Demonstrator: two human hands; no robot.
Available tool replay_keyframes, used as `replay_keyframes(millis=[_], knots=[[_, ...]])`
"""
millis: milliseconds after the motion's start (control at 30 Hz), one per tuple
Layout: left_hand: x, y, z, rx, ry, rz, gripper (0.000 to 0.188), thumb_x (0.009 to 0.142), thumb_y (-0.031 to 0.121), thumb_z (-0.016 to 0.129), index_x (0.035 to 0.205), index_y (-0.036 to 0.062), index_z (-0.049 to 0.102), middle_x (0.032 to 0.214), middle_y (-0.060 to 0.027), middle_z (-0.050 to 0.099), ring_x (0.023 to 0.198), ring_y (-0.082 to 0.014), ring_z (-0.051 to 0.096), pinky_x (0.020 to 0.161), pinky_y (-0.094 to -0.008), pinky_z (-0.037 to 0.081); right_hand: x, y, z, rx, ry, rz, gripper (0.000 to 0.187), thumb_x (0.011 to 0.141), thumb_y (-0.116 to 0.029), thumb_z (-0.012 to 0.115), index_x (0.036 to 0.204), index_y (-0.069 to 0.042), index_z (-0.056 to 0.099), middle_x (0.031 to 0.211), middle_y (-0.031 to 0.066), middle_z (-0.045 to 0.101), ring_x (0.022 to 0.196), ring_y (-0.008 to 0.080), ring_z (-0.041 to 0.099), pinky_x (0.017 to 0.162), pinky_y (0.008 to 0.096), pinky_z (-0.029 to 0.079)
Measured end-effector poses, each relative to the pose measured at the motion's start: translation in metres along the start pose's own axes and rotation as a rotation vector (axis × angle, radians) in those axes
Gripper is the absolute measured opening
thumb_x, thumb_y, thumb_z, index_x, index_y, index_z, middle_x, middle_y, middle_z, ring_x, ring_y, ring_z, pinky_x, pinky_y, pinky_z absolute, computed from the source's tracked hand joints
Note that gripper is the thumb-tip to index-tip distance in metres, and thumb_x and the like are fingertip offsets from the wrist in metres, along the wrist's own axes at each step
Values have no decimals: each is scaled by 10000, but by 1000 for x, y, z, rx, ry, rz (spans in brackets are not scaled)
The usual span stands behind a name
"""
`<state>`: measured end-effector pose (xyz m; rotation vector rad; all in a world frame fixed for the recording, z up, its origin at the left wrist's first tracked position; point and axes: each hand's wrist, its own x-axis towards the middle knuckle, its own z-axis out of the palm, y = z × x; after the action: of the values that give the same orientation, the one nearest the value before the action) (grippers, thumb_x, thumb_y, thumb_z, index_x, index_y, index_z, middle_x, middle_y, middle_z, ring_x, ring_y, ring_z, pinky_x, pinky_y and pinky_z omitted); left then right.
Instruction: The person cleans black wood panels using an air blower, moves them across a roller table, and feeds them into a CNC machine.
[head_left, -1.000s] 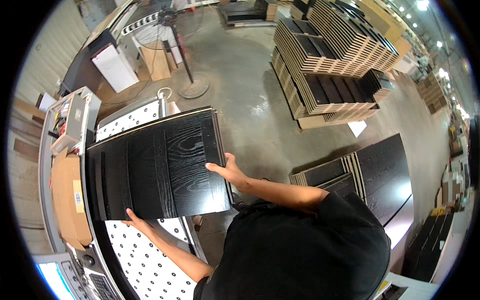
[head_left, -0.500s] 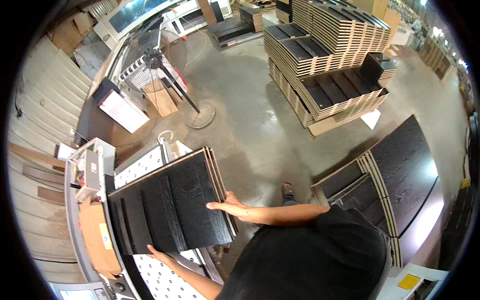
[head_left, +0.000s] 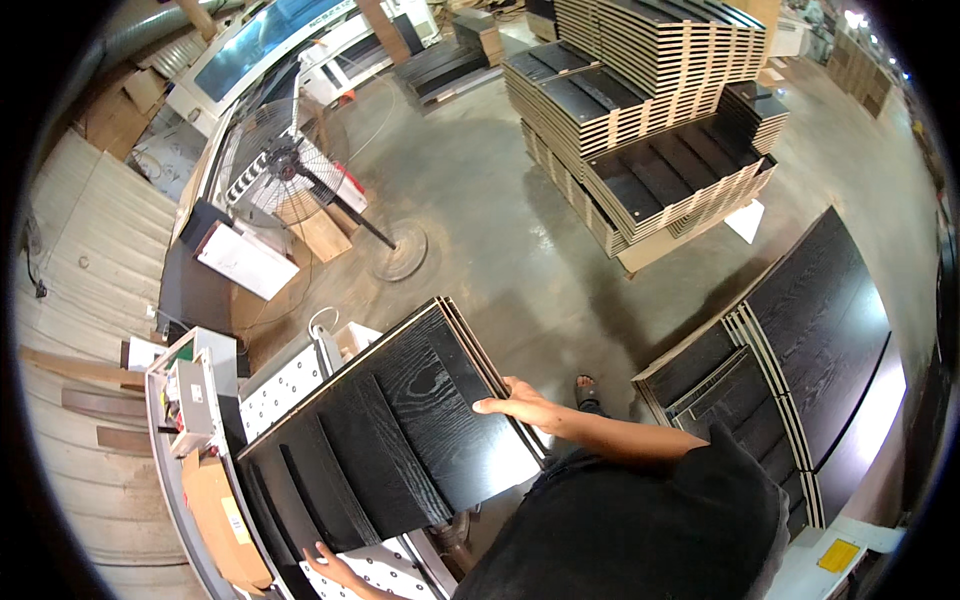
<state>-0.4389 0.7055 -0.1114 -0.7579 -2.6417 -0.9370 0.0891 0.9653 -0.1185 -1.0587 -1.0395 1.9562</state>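
Note:
A short stack of black wood-grain panels (head_left: 395, 430) with pale edges lies aslant over a white work surface (head_left: 375, 570) dotted with small dark spots. My right hand (head_left: 530, 407) is clamped round the stack's right end, thumb on top and fingers underneath out of sight. At the near long edge, toward its left, my left hand (head_left: 335, 570) grips the panels with its fingertips showing on top. Raised strips or steps run across the upper panel's face. The right end of the stack juts past the work surface.
A pedestal fan (head_left: 285, 158) stands ahead on the left. Tall piles of dark panels (head_left: 660, 110) occupy the far right floor, and more black panels (head_left: 810, 320) lie at my right. A cardboard piece (head_left: 220, 525) and a grey box (head_left: 190, 405) sit left of the work surface.
The panel stack has shifted to the right and toward me, with both hands still on it. My view has also moved slightly.

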Motion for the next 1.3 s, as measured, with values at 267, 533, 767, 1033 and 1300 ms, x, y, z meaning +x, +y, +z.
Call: replay_keyframes(millis=[267, 533, 767, 1033, 1300], knots=[[79, -2, 26, 152, -140, 172, 717, 976, 522, 556, 1330, -102, 533, 1334, -298, 545, 1257, -421, 503, 1088, -466, 373, -35, -33, -90, 28, 98, 108, 757, 724, -445, 797, 1263, 50, 605, 1145, 152, 661, 1025, 237, 639, 891, 317, 481], [143, 4, 46, 434, -131, 141, 826, 966, 679, 390, 1379, -23, 525, 1355, -271, 551, 1227, -421, 539, 1040, -475, 420, -54, -39, -138, 263, 316, 398, 256, 880, -288, 676, 1044, -98, 727, 991, 43, 717, 903, 163, 666, 808, 284, 535], [232, -15, 14, 120, -661, 17, 858, 961, 658, 444, 1496, -9, 379, 1413, -280, 507, 1275, -390, 537, 1067, -430, 419, -68, -19, -134, 409, 354, 406, 493, 846, -427, 734, 1165, -52, 710, 1070, 113, 721, 911, 228, 687, 858, 336, 548], [200, 124, 12, -42, -716, 15, 838, 964, 637, 455, 1493, -9, 387, 1432, -272, 489, 1296, -383, 513, 1084, -429, 399, -46, 31, -186, 415, 215, 401, 772, 816, -613, 692, 1309, -23, 617, 1285, 170, 633, 1064, 306, 648, 947, 398, 515], [125, 285, 52, -87, -682, 126, 818, 967, 616, 467, 1489, -9, 395, 1451, -264, 471, 1318, -376, 488, 1101, -427, 379, -23, 38, -281, 265, 194, 518, 886, 781, -721, 631, 1368, -59, 585, 1322, 212, 602, 1124, 374, 626, 967, 482, 504]])
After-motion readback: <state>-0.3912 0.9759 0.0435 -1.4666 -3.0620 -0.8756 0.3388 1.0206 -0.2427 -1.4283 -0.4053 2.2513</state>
